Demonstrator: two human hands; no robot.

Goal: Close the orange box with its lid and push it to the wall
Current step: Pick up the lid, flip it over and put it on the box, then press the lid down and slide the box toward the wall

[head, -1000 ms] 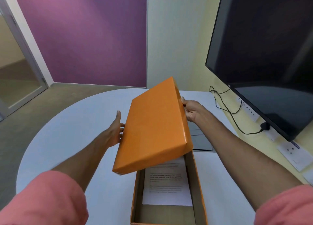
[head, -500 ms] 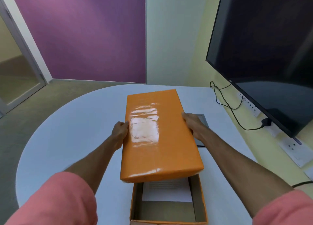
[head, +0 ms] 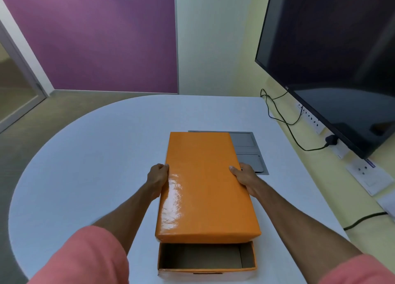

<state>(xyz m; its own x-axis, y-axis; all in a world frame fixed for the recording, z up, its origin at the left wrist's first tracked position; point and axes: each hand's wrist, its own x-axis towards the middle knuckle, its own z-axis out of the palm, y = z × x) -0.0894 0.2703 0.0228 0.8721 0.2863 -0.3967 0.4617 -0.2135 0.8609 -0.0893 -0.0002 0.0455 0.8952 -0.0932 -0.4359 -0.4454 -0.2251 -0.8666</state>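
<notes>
Lid (head: 205, 183) sits over the orange box (head: 206, 267) but isn't lined up with it: it's shifted toward the far side, so the near end of the box is open and you can see the brown cardboard inside. Left hand (head: 157, 178) grips the lid's left long edge, fingers (head: 164, 166) curled and pressed against the side. Right hand (head: 243, 175) does the same on the right edge, thumb up on the top face, other fingers tucked down the side where I can't see them. Box rests on the pale round surface (head: 85, 166), close to the person's body, well apart from the yellow wall (head: 245, 48) on the right. Grey panel (head: 248, 151) set in the surface pokes out from behind the lid's far right corner. Big dark screen (head: 333, 55) hangs on that wall with a black cable (head: 284, 121) drooping below it. Pink sleeves (head: 85, 260) at the bottom corners.
</notes>
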